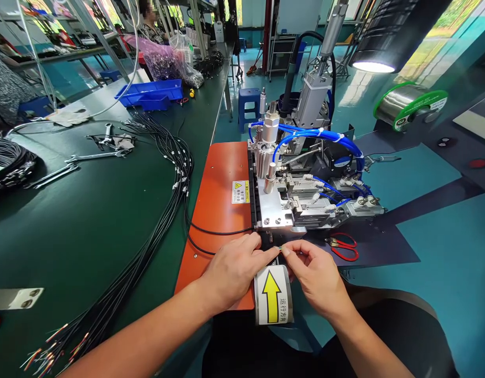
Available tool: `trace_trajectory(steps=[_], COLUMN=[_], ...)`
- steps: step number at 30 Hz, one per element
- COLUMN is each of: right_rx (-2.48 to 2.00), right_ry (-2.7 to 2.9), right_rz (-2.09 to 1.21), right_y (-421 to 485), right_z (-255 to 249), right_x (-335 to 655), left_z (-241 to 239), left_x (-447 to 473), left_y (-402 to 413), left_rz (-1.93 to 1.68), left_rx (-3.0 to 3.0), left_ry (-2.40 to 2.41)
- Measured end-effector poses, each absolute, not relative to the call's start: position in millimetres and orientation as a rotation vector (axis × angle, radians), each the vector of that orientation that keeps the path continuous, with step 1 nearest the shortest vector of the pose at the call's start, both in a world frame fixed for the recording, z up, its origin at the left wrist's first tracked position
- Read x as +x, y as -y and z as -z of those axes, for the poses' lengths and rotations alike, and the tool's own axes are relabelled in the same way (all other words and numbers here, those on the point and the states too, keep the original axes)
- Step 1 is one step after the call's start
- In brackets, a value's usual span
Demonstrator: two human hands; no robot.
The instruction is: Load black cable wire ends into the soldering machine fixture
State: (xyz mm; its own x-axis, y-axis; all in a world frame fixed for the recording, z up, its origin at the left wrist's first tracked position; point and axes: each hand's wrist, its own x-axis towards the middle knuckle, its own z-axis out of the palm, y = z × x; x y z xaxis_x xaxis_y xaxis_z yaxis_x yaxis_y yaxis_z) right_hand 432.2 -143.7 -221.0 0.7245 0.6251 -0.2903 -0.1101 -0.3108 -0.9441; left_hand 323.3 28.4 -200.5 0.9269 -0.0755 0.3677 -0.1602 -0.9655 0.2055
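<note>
My left hand [232, 270] rests on the orange plate [220, 189] with its fingers pinched on a black cable [210, 231] that loops across the plate. My right hand [315, 273] faces it, thumb and forefinger pinched on the cable's thin wire ends [280, 249], which show a little green. Both hands meet at the front of a metal machine [301, 194] with blue air hoses. Just below the fingertips sits a label with a yellow arrow [272, 295].
A large bundle of black cables [163, 199] runs down the green bench on the left, with wrenches [84, 157] beyond. Red-handled scissors [344, 247] lie right of the machine. A solder spool [411, 105] sits far right. A blue tray [151, 93] and a seated person [157, 47] are further back.
</note>
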Motion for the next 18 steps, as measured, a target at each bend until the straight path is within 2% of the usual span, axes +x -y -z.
trace_trajectory(steps=[12,18], right_rx=[-1.671,-1.788], right_ry=[0.403,0.467], right_rz=[-0.849,-0.738], right_y=[150.9,144.9], right_z=[228.6,224.6], right_x=[437.2,436.2], left_z=[201.5,199.0], left_x=[324.1,321.6], left_y=[-28.4,-29.7], left_rz=[-0.546,-0.514], left_rx=[2.856,2.831], left_ry=[0.193,0.196])
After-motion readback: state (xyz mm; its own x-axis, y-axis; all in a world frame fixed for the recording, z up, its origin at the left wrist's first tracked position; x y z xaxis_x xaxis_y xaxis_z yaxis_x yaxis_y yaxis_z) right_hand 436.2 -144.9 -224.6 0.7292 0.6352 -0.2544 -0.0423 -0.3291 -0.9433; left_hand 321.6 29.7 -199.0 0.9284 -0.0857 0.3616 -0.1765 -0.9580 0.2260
